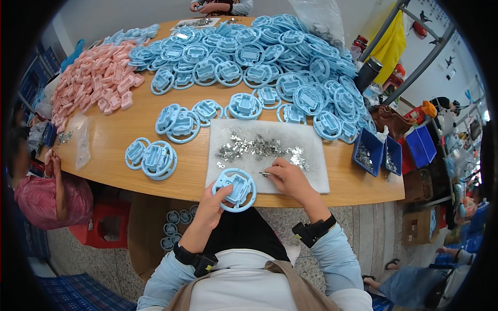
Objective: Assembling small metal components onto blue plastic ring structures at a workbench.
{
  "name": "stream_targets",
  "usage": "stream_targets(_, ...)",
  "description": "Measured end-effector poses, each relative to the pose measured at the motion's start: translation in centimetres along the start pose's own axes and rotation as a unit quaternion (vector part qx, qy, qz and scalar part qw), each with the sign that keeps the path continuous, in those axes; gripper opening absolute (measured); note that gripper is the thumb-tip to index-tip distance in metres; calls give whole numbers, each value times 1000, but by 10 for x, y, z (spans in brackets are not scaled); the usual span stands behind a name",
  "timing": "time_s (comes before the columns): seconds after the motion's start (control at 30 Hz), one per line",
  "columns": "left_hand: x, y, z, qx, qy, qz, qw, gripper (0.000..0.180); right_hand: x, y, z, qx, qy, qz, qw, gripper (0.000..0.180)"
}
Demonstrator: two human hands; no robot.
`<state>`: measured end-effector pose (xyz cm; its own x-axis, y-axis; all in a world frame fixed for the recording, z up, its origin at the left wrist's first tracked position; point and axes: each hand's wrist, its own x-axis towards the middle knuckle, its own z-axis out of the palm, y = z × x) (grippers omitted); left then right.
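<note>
My left hand grips a light blue plastic steering-wheel-shaped part, with the thumb over its rim and inner frame. The part is held above the table's near edge, at the front of a white padded mat. Just to its right, my right hand pinches a small metal piece low over the mat; its exact shape is too small to tell. Beyond both hands, small silvery metal pieces lie scattered across the mat.
A large heap of blue wheel-shaped parts covers the far table, with pink plastic parts at far left. Blue bins of metal bits stand at the right edge. A person in pink sits left; another person's hands work opposite.
</note>
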<state>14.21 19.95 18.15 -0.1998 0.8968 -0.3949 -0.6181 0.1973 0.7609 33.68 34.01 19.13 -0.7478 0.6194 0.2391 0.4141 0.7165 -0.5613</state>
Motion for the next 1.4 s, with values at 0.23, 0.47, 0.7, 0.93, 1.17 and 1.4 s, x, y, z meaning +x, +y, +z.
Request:
stream_targets(0.23, 3, -2, 4, 5, -3, 1, 1000, 29, 1, 2, -3, 7, -14, -1, 1000, 15)
stream_targets(0.47, 4, -3, 8, 14, -1, 2, 1000, 29, -1, -1, -2, 39, 8, 18, 999, 12)
stream_targets(0.7, 4, -3, 7, 9, -7, 2, 1000, 29, -2, -3, 0, 115, 42, 76, 990, 7)
stream_targets(0.93, 5, -6, 8, -4, -4, 11, 1000, 31, 16, -54, 24, 188, 84, 45, 977, 8)
stream_targets(1.17, 2, -11, 11, -14, 23, 34, 999, 32, 18, -76, 39, 50, 110, 56, 991, 7)
stream_targets(1.4, 0, -17, 11, -43, 40, 40, 997, 33, 18, -79, 42, 59, 144, 59, 986, 7)
